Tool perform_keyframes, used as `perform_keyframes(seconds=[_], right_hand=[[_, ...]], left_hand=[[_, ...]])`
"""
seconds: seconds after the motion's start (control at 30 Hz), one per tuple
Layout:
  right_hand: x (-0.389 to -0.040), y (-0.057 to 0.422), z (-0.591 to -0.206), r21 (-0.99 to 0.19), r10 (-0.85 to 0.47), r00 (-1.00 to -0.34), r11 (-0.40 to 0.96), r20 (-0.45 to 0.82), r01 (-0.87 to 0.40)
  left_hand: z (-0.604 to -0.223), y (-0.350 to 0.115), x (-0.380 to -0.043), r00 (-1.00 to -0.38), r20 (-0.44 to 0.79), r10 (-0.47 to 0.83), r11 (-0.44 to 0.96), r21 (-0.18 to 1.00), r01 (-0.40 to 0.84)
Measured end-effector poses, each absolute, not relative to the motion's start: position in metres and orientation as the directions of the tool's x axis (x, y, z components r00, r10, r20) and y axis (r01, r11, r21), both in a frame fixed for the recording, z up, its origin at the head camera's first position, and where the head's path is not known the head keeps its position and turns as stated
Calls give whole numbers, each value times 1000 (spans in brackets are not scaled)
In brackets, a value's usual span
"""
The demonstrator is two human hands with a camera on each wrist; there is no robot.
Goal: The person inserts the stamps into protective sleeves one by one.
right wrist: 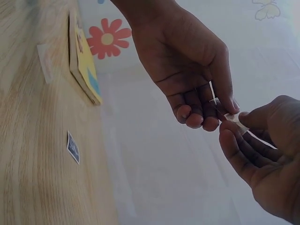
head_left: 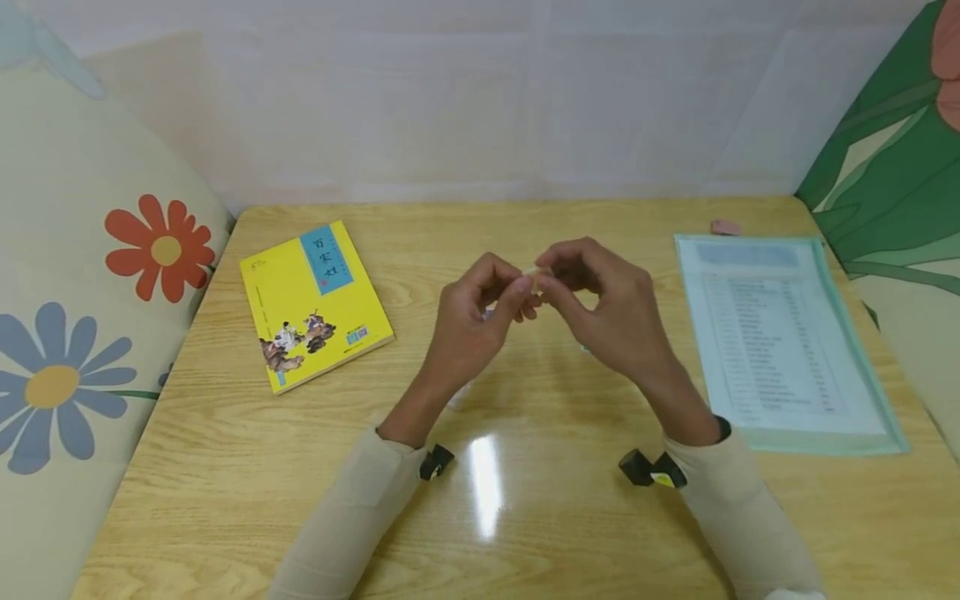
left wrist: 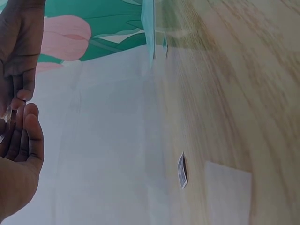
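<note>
Above the middle of the table, my left hand [head_left: 476,312] and right hand [head_left: 611,304] meet at their fingertips. Between them is a small pale strip [right wrist: 236,123], thin and slightly see-through, pinched from both sides by thumb and finger. What kind of strip it is I cannot tell. The left wrist view has the left hand [left wrist: 21,171] low at the edge, the right hand [left wrist: 18,56] above it. On the table beneath lie a small dark picture piece with a white border [right wrist: 73,147] and a white paper strip [left wrist: 228,192], largely hidden by the left arm in the head view.
A yellow book [head_left: 322,308] lies at the left. On the right is a pale green clear folder [head_left: 795,350] holding a printed sheet, with a small pink piece [head_left: 725,227] behind it. A white wall covering [head_left: 487,100] rises behind the table; flower-patterned panels flank it.
</note>
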State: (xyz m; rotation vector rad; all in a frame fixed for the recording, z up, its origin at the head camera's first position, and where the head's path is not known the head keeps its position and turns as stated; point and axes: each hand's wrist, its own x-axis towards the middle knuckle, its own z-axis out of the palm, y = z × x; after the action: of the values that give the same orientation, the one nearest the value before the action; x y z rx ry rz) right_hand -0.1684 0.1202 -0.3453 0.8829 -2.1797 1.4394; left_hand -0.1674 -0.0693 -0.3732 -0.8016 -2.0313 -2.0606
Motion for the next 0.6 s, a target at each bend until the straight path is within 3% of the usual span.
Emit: perform_keyframes(seconds=[0.6], right_hand=[[-168,118,-350,-695,-232,-738,249,633,-675]], left_hand=[[-373,-69,-168,-859,458,229,-107,889,445]])
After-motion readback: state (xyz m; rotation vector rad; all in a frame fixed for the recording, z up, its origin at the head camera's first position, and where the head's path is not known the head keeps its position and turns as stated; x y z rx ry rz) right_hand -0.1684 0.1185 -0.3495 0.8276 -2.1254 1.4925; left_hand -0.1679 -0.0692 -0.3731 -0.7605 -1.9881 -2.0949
